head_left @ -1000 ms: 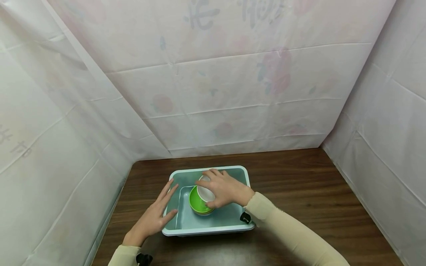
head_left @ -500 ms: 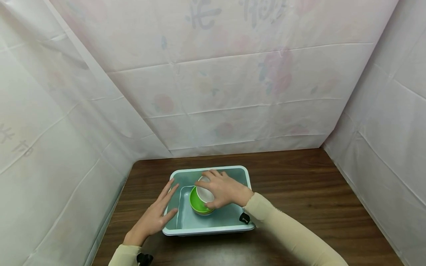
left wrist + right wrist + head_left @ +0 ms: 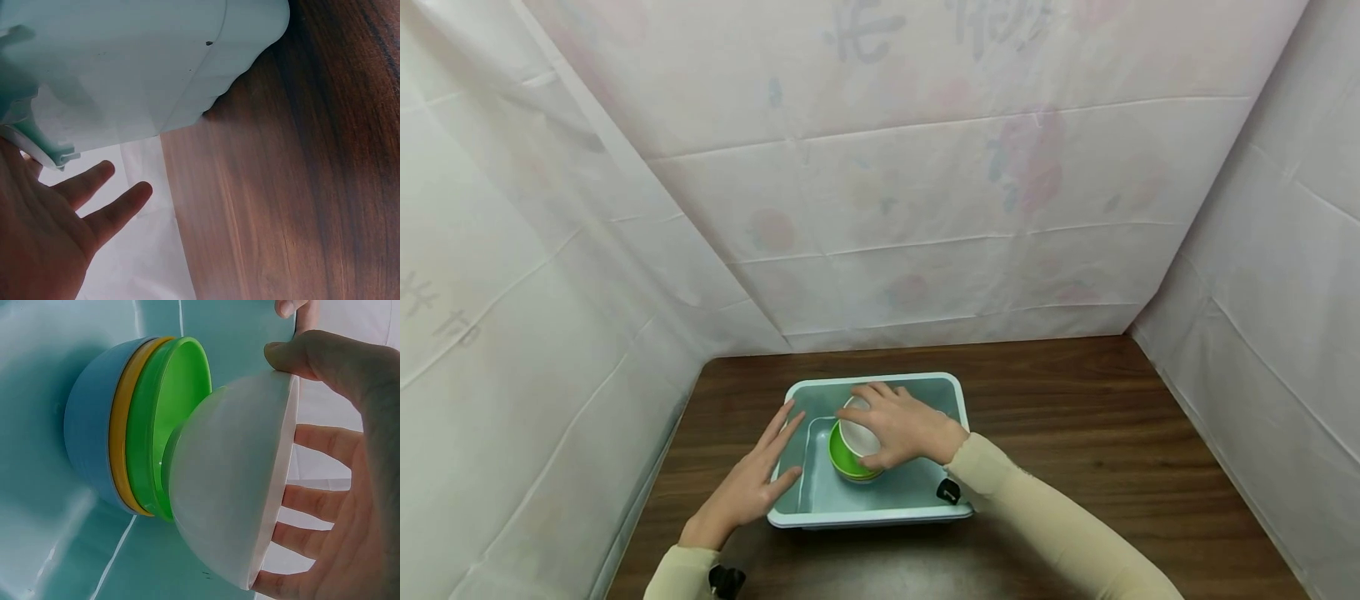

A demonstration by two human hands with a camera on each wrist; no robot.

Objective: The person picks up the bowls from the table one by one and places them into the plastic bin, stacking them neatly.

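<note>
My right hand [image 3: 906, 425] holds a white bowl [image 3: 231, 475] by its rim, thumb on one side and fingers spread along the other. The bowl sits tilted over a green bowl [image 3: 842, 460], its base at the green bowl's opening. In the right wrist view, the green bowl is nested in a yellow bowl [image 3: 119, 434], which sits in a blue bowl [image 3: 90, 425]. This stack stands inside a pale teal plastic basin [image 3: 868, 517]. At the basin's left side is my left hand [image 3: 745, 487], fingers extended; whether it presses the rim is unclear.
The basin rests on a dark wood-grain table [image 3: 1052, 417]. White printed sheeting [image 3: 880, 208] hangs behind the table and along both sides. In the left wrist view, the basin's outer wall [image 3: 125, 75] rises beside the tabletop.
My right hand has shifted slightly left with the white bowl, over the green one. The left hand stays beside the basin. The head view has drifted a little.
</note>
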